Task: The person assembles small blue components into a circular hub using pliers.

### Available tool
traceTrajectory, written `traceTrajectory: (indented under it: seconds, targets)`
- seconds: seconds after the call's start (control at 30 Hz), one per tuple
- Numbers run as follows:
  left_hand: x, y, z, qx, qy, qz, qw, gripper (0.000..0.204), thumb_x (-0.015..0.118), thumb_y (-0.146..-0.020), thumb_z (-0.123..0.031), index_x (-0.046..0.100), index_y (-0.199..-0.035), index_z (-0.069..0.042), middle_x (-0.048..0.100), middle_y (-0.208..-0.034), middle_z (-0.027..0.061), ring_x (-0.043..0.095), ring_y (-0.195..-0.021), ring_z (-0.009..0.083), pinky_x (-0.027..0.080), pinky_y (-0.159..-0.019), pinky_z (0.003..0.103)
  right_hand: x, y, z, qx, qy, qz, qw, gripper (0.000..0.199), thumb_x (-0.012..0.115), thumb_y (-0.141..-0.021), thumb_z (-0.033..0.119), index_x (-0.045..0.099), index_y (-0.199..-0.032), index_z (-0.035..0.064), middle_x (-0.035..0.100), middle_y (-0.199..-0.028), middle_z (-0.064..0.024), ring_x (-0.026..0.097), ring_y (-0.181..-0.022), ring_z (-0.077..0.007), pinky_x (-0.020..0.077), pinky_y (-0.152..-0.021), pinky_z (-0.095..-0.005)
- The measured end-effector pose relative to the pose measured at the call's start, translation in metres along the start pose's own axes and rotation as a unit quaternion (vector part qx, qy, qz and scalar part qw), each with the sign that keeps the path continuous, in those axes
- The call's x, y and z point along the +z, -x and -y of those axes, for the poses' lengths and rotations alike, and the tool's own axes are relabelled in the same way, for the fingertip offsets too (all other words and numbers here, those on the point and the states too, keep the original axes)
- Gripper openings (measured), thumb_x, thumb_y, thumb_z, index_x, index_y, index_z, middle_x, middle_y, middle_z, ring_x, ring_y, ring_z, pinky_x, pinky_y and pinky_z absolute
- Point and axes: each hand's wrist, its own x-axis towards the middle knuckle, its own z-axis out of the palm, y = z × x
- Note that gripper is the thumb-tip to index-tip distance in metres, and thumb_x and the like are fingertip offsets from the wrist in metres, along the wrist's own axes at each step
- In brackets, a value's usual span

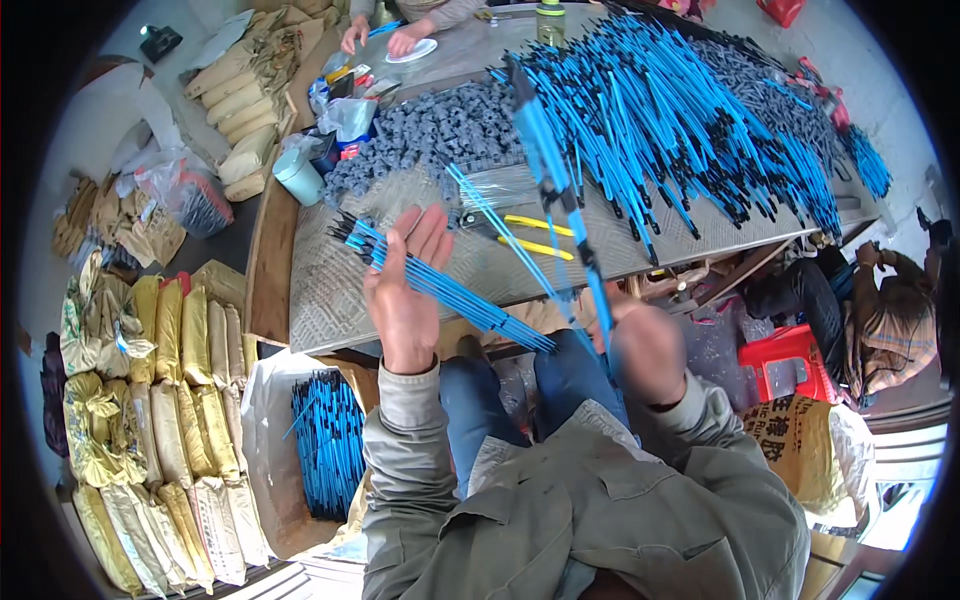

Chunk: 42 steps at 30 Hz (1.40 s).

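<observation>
**Blue rods in both hands over the near edge of the tabletop**

Bundle of blue rods (450, 290) lying slantwise across the left hand (403, 300), black-tipped ends fanning past the fingers (428, 232) toward the tabletop's near left corner, the other ends running down toward the lap. Fingers half open, rods resting on the palm with the thumb at the side rather than clamped tight. Single longer blue rod (560, 190) rising from the right hand (645, 350), blurred; hand closed about its lower end, fingertips not visible. Thin, light and stiff by the look of them, probably smooth and apt to slide apart; best taken near the middle of the bundle, judged from how it balances here.

Just beyond the hands, near the tabletop's (330, 300) front edge, a yellow-handled tool (535, 237) and a clear plastic sheet (500, 185). Further back, a heap of small grey pieces (430, 130) and a big pile of blue rods (680, 120) filling the right half. Pale green cup (298, 175) at the left edge. Another person's hands (385, 38) at the far edge beside a white plate (412, 50). On the floor at left, a sack of blue rods (325, 440) and stacked yellow sacks (170, 400).
</observation>
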Motion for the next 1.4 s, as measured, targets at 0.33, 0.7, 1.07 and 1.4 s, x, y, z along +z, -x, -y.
traceTrajectory:
  seconds: [0.33,0.7,1.07,1.4]
  targets:
    - [0.002,0.026,0.009,0.040,-0.085,0.049,0.994,0.028,0.049,-0.094,-0.023,0.050,-0.114,-0.003,0.061,-0.082,0.0081,0.060,-0.070,0.0199,0.044,-0.057,0.027,0.011,-0.020,-0.036,0.099,-0.005,0.259,0.961,0.011,0.048,-0.088,0.003,0.057,-0.093,-0.0020,0.056,-0.078,-0.0055,0.055,-0.072,-0.0142,0.0444,-0.064,-0.0266]
    - [0.005,0.068,-0.017,-0.058,0.104,-0.001,0.993,0.026,0.047,-0.094,-0.026,0.047,-0.109,-0.005,0.061,-0.075,0.0115,0.065,-0.070,0.0257,0.054,-0.067,0.037,-0.088,-0.032,-0.080,0.075,0.685,-0.083,0.720,0.013,0.058,-0.084,0.020,0.056,-0.078,0.0087,0.061,-0.068,-0.0099,0.059,-0.055,-0.0279,0.0430,-0.045,-0.0351]
    - [-0.022,0.036,0.031,-0.106,0.006,-0.043,0.993,0.028,0.048,-0.094,-0.024,0.051,-0.105,0.001,0.056,-0.113,0.0255,0.057,-0.104,0.0344,0.048,-0.086,0.044,-0.045,-0.034,-0.079,0.271,-0.110,-0.072,0.954,0.019,0.049,-0.092,0.024,0.051,-0.082,0.0081,0.042,-0.056,0.0055,0.037,-0.046,-0.0035,0.0250,-0.041,-0.0207]
    - [-0.035,0.026,0.035,-0.059,0.043,-0.112,0.991,0.034,0.049,-0.093,-0.022,0.048,-0.113,0.005,0.054,-0.114,0.0245,0.057,-0.104,0.0326,0.050,-0.084,0.041,0.005,-0.062,-0.066,0.134,-0.008,-0.051,0.990,0.011,0.050,-0.092,0.021,0.049,-0.091,0.0093,0.040,-0.063,0.0057,0.034,-0.052,-0.0007,0.0259,-0.046,-0.0176]
